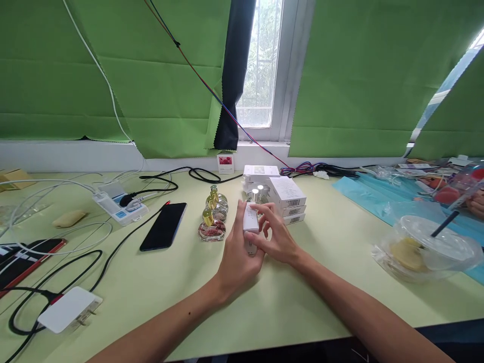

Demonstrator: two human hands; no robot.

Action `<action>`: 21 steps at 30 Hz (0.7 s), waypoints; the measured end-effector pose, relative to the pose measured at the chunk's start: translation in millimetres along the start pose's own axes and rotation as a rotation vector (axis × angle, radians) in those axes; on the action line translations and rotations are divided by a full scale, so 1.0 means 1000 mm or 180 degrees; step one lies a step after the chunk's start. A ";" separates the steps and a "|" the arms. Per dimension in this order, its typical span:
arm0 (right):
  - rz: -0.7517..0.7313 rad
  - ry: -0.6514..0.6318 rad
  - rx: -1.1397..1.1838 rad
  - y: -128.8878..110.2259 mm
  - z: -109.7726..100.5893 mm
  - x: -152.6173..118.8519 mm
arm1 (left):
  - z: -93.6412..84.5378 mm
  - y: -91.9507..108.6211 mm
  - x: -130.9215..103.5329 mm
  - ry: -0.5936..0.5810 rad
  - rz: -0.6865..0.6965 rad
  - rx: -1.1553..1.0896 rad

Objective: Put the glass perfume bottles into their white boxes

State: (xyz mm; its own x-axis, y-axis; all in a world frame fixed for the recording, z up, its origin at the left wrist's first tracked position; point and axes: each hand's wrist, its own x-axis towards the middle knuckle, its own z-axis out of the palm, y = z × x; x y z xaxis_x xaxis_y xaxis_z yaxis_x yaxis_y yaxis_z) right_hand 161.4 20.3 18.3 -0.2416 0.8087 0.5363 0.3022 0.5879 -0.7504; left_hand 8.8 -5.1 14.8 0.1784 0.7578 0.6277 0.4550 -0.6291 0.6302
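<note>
Between my two hands, above the middle of the table, is a small white box [250,220] with faint print on it. My left hand [239,252] wraps round its left side and underside. The fingers and thumb of my right hand [277,234] grip it from the right, near its top. Just left of my hands stands a row of round glass perfume bottles [212,229] with gold caps. Behind my hands are silver-capped bottles [257,192], partly hidden. A stack of white boxes [287,194] with barcodes lies beyond my right hand.
A black phone [163,227], a power strip [120,205], a white charger [70,308] and loose cables lie at left. On the right sits a plastic-lidded cup [434,247] with a straw, beside blue sheeting [372,194]. Another person's hand [475,201] shows at the far right.
</note>
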 end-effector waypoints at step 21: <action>-0.0746 0.0414 -0.0809 0.008 0.012 0.007 | -0.008 0.020 -0.011 -0.0614 0.2670 0.0357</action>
State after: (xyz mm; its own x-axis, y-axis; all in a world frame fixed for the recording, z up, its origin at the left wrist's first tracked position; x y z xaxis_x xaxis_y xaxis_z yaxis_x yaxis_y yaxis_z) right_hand 151.2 30.2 11.8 -0.2173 0.6375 0.7391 0.4759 0.7303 -0.4900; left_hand 9.4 -27.5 24.3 0.6337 0.0737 0.7700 0.1885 -0.9802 -0.0613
